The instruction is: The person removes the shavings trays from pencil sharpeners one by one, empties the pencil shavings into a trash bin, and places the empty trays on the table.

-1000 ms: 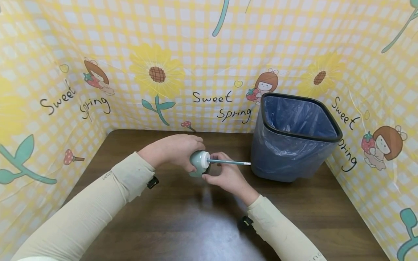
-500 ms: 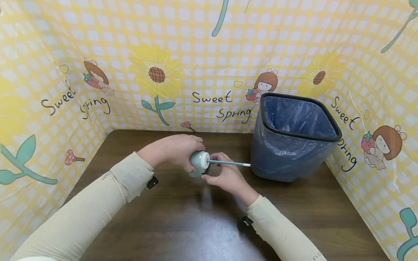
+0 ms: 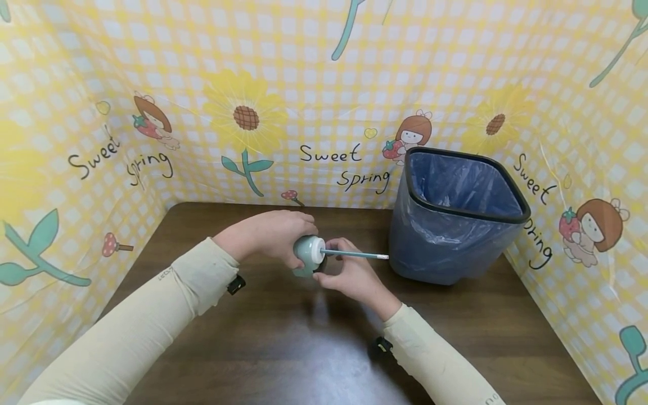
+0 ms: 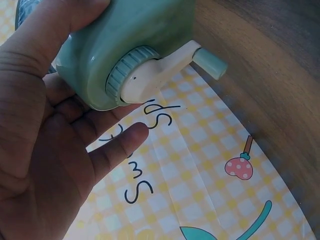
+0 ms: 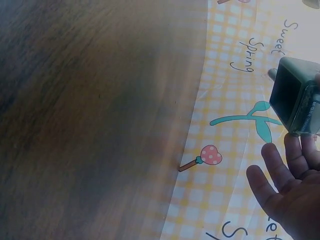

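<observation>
Since the head view only gives the top side, going left to right: yellow-and-white gingham cloth with sunflowers and "Sweet Spring" lettering, then a cream sleeve running to the left hand. That hand is wrapped over a green crank pencil sharpener, thumb on the near side, held around the middle of the dark wood table. Left wrist cam shows what the head cam doesn't: a cream crank arm with a green knob, plus one finger sticking out clear of the body.

Next over is the white collar with a blue pencil poking out of it, white eraser end pointing right. The crank view doesn't show that pencil at all.

Then the right hand, thumb and fingers bent in a pinch at the sharpener's lower side. Right wrist cam has fingers against a dark hollow box with two others stretched out loose. Looks like the shavings drawer to me, but it's dim and cut off at the edge, so can't swear to it.

Far right, standing on the table: a black-rimmed trash bin with a bluish plastic liner, just past the eraser end.
</observation>
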